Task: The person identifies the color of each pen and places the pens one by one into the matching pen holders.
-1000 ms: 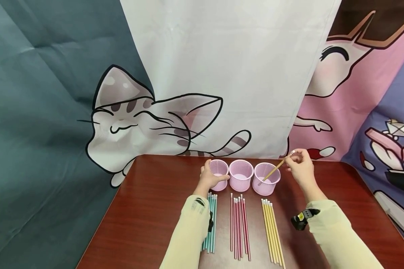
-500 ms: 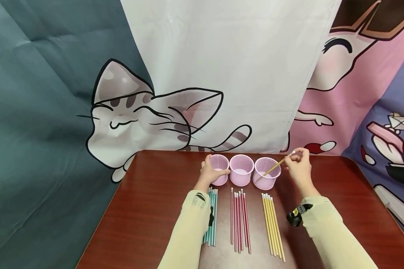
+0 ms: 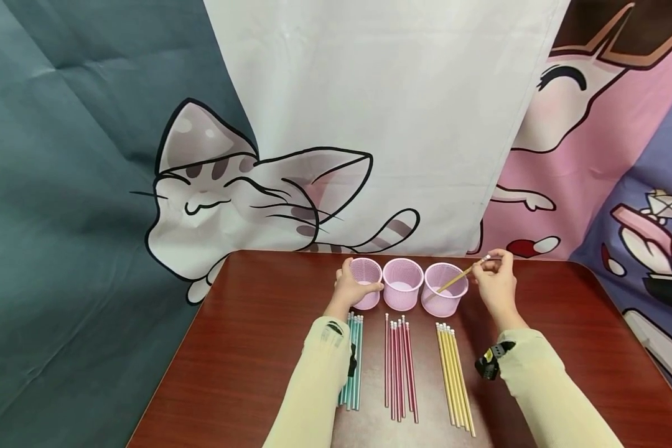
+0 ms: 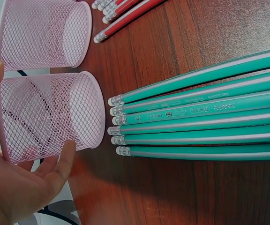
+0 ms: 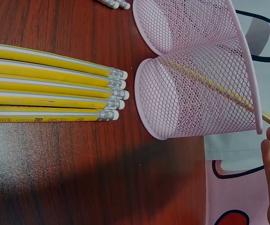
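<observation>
Three pink mesh pencil cups stand side by side near the table's back edge. My left hand spans the left cup, thumb at its rim and fingers around its side. At the right cup, my right hand pinches a yellow pencil near its eraser end. This pencil slants over the rim, and its lower length shows through the mesh inside the cup in the right wrist view. The middle cup stands between them, with no hand on it.
Teal pencils lie before the left cup, partly under my left forearm in the head view. Red pencils lie before the middle cup, and yellow pencils before the right one. A printed cloth hangs behind the brown table.
The head view has tilted down slightly. My right hand has shifted a little to the left with the pencil, which stays slanted in the right cup. My left hand keeps its place.
</observation>
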A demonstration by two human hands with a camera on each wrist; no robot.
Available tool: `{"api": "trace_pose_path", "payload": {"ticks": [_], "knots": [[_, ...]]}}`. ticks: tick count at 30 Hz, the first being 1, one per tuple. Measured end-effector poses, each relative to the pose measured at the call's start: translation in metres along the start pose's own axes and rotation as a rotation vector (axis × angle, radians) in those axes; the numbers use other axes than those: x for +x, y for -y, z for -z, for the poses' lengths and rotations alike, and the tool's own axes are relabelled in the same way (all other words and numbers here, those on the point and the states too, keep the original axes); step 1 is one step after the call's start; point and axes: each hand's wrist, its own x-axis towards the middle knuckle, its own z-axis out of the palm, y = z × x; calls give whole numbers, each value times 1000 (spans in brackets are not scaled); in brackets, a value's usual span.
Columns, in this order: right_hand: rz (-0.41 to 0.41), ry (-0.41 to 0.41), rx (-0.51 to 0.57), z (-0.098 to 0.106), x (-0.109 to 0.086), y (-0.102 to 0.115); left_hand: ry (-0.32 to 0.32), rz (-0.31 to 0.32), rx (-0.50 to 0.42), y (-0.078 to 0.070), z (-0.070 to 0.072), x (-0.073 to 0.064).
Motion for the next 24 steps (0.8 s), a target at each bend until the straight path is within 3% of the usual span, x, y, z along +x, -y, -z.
{"api": "trace_pose_path", "payload": {"ticks": [24], "knots": [[-27,9,16,0,-3,-1,10,9,1,1,0,0]]}}
